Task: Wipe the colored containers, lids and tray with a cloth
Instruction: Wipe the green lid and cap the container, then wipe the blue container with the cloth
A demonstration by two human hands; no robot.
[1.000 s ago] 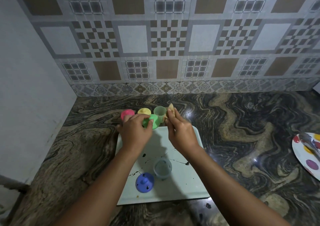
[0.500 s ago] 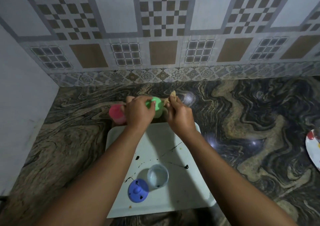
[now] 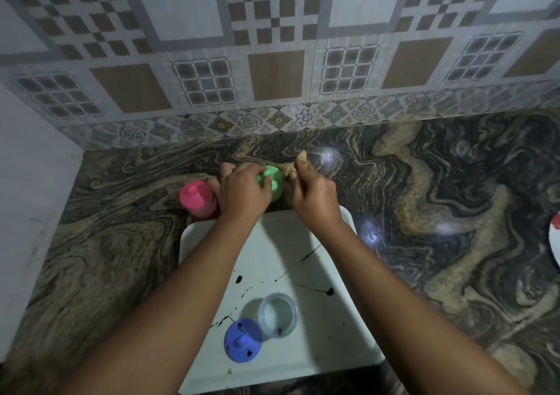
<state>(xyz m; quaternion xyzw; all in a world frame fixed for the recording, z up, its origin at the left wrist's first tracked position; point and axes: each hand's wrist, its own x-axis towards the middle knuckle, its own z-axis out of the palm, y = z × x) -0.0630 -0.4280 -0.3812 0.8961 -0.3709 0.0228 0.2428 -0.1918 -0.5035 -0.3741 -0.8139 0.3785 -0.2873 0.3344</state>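
Green lid (image 3: 270, 176) is being gripped by the left hand (image 3: 242, 196), the right hand (image 3: 315, 199) pinching the cloth (image 3: 290, 168) just to its right.

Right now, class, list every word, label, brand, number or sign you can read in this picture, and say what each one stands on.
None can be read.
The pink container, green container, blue lid, clear container and cloth show no print where they are visible.
The white tray bears only dark splashes, not letters.
The wall tiles and the plate carry patterns only.
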